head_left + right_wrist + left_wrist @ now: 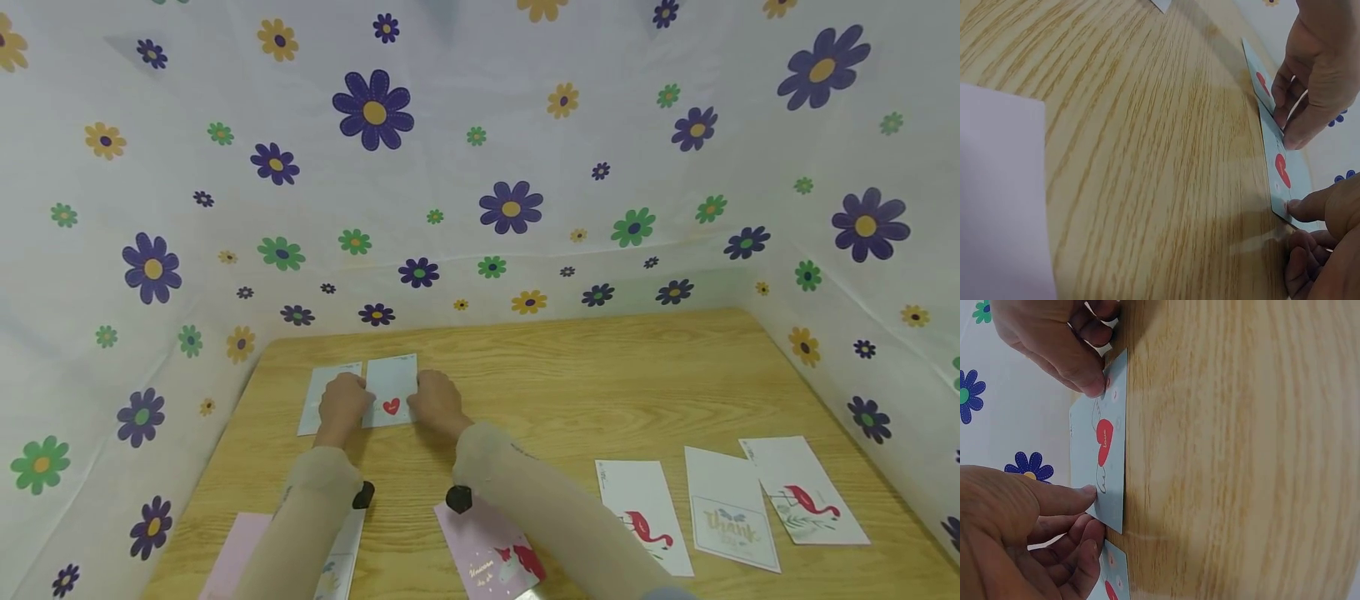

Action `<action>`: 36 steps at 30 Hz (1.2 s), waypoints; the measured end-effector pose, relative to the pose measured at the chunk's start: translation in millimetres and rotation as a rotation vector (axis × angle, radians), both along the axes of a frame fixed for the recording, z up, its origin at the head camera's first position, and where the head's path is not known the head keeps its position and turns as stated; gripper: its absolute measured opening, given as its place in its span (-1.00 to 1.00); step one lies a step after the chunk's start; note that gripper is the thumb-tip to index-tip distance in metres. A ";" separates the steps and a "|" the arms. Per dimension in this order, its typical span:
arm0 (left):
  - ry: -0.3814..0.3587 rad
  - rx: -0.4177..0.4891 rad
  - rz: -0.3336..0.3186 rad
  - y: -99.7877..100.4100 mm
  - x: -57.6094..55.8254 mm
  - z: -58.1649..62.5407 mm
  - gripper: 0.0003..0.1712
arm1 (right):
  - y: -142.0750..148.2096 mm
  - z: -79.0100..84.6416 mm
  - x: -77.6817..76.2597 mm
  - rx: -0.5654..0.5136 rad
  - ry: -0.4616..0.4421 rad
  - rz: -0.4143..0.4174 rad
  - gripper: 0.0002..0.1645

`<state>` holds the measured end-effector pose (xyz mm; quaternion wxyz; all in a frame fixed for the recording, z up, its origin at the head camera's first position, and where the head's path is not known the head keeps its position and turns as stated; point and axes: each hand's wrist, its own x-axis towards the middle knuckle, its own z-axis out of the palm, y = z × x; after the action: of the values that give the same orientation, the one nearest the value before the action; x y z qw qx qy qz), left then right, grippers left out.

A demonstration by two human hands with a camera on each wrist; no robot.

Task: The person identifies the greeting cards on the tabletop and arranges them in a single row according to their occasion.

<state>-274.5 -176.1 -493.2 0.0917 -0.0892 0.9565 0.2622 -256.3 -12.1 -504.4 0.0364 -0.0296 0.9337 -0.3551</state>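
A pale blue card with a red heart (392, 383) lies on the far left part of the wooden table, between both hands. My left hand (345, 406) pinches its left edge; in the left wrist view the thumb (1072, 499) presses on top, with the other fingers curled beside the edge. At the opposite edge my right hand (441, 402) holds the card, its thumb (1310, 207) on the printed face. Just left sits a second pale blue card (312, 404), partly covered by my left hand; its red heart (1263, 82) shows in the right wrist view.
Two flamingo cards (637, 492) and a "thank you" card (731, 500) lie at the right of the wooden table (570, 392). Nearer me are a pink unicorn card (487, 550), a plain pink card (236, 546) and a white card (347, 542), partly under my forearms. Flower-patterned sheeting (450, 158) surrounds the table.
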 end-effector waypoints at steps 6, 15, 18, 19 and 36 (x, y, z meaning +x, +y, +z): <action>0.023 -0.045 -0.009 1.6 0.8 -1.1 -0.53 | -1.3 1.2 0.6 0.025 -0.020 -0.005 -0.87; 0.043 -0.056 -0.024 1.9 1.9 -1.5 -0.51 | -4.3 -0.9 2.6 0.085 0.026 0.014 -0.84; 0.050 -0.058 -0.028 3.1 2.8 -0.3 -0.51 | -4.7 -0.6 3.2 0.089 0.035 0.019 -0.84; 0.051 -0.059 -0.027 3.6 2.9 -0.1 -0.51 | -4.7 -0.6 3.3 0.092 0.033 0.021 -0.83; 0.088 -0.045 -0.031 2.4 5.3 0.9 -0.51 | 9.7 -7.7 3.3 -0.099 0.013 0.082 -0.56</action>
<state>-269.2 -173.6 -492.3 0.0518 -0.0648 0.9665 0.2429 -253.0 -2.4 -512.1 0.0433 -0.0722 0.9132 -0.3987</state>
